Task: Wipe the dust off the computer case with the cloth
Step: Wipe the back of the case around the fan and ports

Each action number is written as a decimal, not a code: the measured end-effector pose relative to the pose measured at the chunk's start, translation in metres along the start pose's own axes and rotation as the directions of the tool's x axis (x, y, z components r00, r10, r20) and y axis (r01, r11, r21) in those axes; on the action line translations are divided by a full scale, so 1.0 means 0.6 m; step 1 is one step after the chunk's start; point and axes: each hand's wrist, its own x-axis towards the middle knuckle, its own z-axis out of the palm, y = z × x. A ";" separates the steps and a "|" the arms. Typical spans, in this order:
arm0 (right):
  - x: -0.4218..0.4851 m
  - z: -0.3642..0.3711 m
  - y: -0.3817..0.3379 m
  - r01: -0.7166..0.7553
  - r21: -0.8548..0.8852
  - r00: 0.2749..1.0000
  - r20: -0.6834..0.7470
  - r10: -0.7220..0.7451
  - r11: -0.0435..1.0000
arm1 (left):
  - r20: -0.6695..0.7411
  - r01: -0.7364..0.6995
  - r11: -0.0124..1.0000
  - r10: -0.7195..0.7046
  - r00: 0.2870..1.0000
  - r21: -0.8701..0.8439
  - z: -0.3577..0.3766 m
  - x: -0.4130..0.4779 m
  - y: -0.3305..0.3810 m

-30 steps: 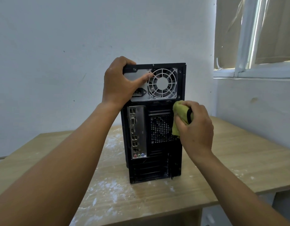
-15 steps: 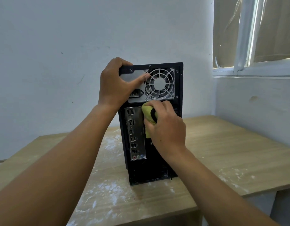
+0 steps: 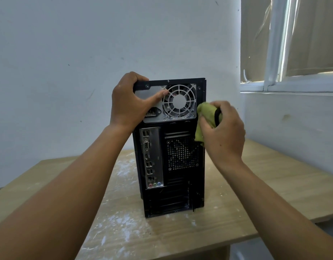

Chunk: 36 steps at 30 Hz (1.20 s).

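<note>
Right hand grips a bunched yellow-green cloth, fingers curled round it, with a black strip showing at the fingers. The cloth presses on the right edge of the computer case, rear face, just below and right of the fan grille and above the mesh vent.

Left hand clamps the case's top left corner. Its fingers hook over the top edge and the thumb lies across the grey power-supply plate, tip at the grille's left rim.

The case is a black tower, upright, rear face to the camera. The silver port panel runs down the case's left side, with the mesh vent beside it on the right and the slot covers below.

The case stands on a light wood counter. White dust patches lie on the counter in front of the case and to its left. A plain white wall is behind the case. A window with a white frame is up and to the right of the case.
</note>
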 end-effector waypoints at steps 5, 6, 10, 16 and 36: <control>0.077 -0.003 -0.030 0.078 0.001 0.997 -0.030 -0.078 0.997 | -0.008 0.006 1.000 -0.006 1.000 -0.003 0.001 0.000 -0.001; 0.085 -0.001 -0.032 0.088 0.000 0.996 -0.022 -0.088 0.996 | -0.012 0.005 1.000 -0.005 1.000 -0.002 0.000 0.000 -0.002; 0.082 0.001 -0.024 0.113 -0.015 0.993 0.026 -0.113 0.993 | -0.017 0.002 1.000 -0.002 1.000 -0.001 0.001 0.000 0.000; 0.029 -0.002 0.006 0.150 -0.086 0.984 0.110 -0.140 0.985 | -0.013 0.013 1.000 -0.013 1.000 0.006 0.001 -0.001 0.003; -0.017 0.038 -0.035 0.343 -0.058 0.931 0.158 -0.330 0.938 | 0.329 0.562 0.827 -0.531 0.781 0.001 -0.025 -0.257 -0.030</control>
